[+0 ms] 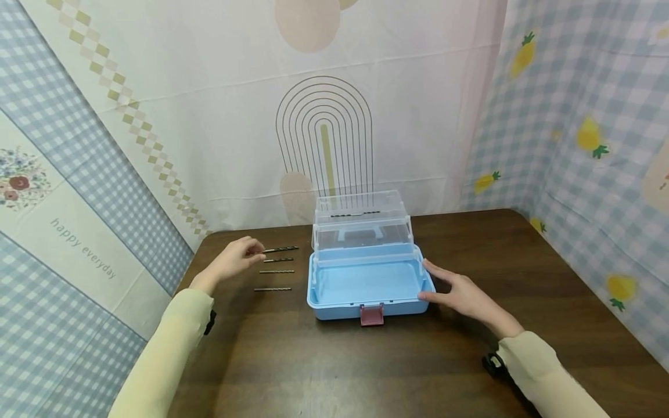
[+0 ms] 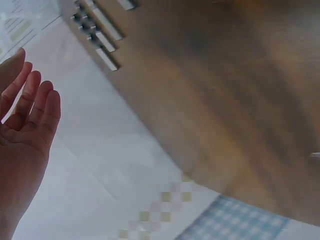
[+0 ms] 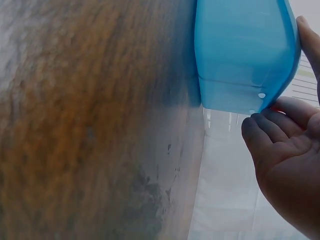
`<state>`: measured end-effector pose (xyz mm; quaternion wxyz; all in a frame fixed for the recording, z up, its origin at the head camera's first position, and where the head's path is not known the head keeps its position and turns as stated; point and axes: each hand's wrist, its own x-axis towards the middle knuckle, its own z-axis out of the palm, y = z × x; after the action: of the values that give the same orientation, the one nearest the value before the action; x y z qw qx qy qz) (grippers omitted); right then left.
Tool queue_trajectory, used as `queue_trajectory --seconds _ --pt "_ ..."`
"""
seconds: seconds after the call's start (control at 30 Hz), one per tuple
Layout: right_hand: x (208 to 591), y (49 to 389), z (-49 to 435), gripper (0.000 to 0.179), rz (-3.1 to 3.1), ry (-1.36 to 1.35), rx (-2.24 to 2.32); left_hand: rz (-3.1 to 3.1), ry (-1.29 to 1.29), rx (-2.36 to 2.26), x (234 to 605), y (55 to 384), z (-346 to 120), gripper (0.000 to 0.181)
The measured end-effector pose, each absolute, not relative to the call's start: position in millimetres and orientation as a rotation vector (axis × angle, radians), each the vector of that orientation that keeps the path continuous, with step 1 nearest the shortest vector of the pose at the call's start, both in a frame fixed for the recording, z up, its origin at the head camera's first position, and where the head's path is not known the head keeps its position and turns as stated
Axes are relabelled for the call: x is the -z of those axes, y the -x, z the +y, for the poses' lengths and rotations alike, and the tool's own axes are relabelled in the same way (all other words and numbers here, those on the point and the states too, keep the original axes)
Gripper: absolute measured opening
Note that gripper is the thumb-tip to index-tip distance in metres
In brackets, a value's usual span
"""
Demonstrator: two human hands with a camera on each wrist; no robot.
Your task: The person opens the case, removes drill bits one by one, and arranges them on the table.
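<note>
A light blue toolbox (image 1: 370, 282) stands with its clear lid (image 1: 360, 200) raised and its clear trays lifted at the back. My right hand (image 1: 460, 293) grips its right end, thumb on the front rim and fingers at the far corner; the right wrist view shows those fingers (image 3: 272, 125) against the blue wall (image 3: 240, 55). Left of the box, several drill bits (image 1: 277, 271) lie roughly parallel. Over the near ends of the farthest bits hovers my left hand (image 1: 237, 257), fingers loosely bent. In the left wrist view this hand (image 2: 27, 115) appears apart from the bits (image 2: 107, 59), holding nothing.
Dark drill bits (image 1: 355, 214) lie in the upper clear tray. A pink latch (image 1: 371, 315) hangs down at the box's front. The brown wooden table (image 1: 334, 366) meets a patterned cloth backdrop (image 1: 230, 116) behind and at both sides.
</note>
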<state>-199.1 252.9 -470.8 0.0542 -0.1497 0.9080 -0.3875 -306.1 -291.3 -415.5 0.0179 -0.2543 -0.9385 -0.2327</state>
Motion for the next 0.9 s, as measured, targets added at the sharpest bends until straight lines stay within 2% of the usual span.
queue_trajectory --seconds 0.43,0.73,0.9 --pt "470.6 200.1 252.4 0.091 2.752 0.455 1.194 -2.840 0.877 0.665 355.8 348.5 -248.1 0.023" --pt "470.3 199.8 252.2 0.091 2.752 0.449 1.175 -2.776 0.857 0.723 294.4 360.4 -226.1 0.027" --pt "469.9 199.3 253.5 0.091 2.764 0.449 1.165 -2.763 0.883 0.668 281.3 367.2 -209.4 0.025"
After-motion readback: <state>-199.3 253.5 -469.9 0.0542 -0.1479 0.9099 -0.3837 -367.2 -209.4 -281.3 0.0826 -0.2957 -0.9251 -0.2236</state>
